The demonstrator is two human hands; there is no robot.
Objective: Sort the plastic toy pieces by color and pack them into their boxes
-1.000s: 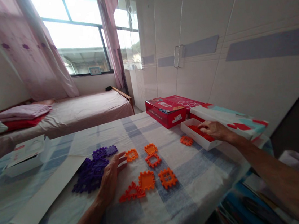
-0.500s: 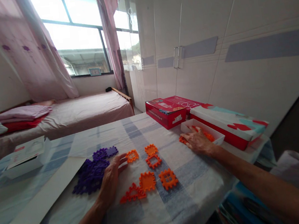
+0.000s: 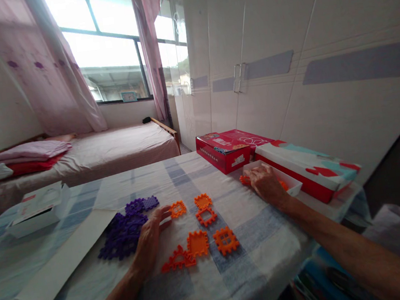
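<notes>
My left hand (image 3: 154, 228) rests on the table with its fingers stretched out, beside a pile of purple interlocking plastic pieces (image 3: 124, 232). Its fingertips are close to an orange square frame piece (image 3: 177, 209); whether they touch cannot be made out. My right hand (image 3: 265, 182) is at the near left side of a white tray (image 3: 293, 184), fingers curled down. An orange interlocking piece (image 3: 245, 180) shows at its fingertips, which seem closed on it. More orange pieces lie in the tray, partly hidden by the hand.
Between my hands lie several orange pieces, among them a window square (image 3: 226, 240), a solid square (image 3: 198, 243) and a triangle (image 3: 179, 258). Red boxes (image 3: 222, 154) stand behind the tray. A white cardboard strip (image 3: 66, 261) and an open white box (image 3: 41, 208) are at left.
My right hand's fingers have drawn together over the tray, and the orange piece at its fingertips has shifted slightly away from me. My left hand stays in place.
</notes>
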